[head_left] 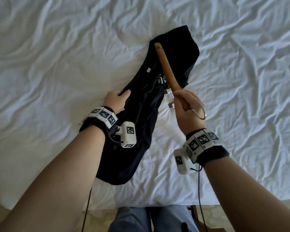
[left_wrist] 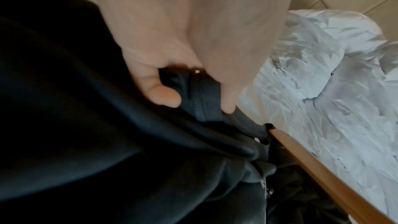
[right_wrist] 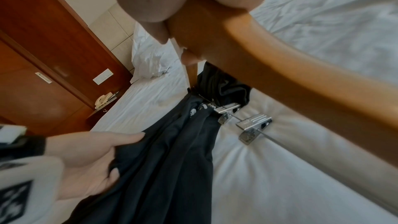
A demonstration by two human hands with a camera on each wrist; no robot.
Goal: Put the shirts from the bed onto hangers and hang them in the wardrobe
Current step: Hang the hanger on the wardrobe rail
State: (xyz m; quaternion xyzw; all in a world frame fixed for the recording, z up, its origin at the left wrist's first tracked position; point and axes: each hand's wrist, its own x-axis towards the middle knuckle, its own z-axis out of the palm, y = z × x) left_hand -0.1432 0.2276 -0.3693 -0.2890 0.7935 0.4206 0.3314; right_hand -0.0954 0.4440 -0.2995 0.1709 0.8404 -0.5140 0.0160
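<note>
A black shirt with a white print lies crumpled lengthwise on the white bed. My left hand grips a fold of its fabric at the left edge; in the left wrist view the thumb and fingers pinch a stitched hem. My right hand grips a wooden hanger near its middle, the metal hook curling past my knuckles. The hanger's far arm lies over the shirt's upper part. Two metal clips hang on its lower bar beside the shirt.
The rumpled white sheet spreads on all sides of the shirt. My grey trousers show at the bed's near edge. In the right wrist view a brown wooden wardrobe door and a telephone stand beyond the bed.
</note>
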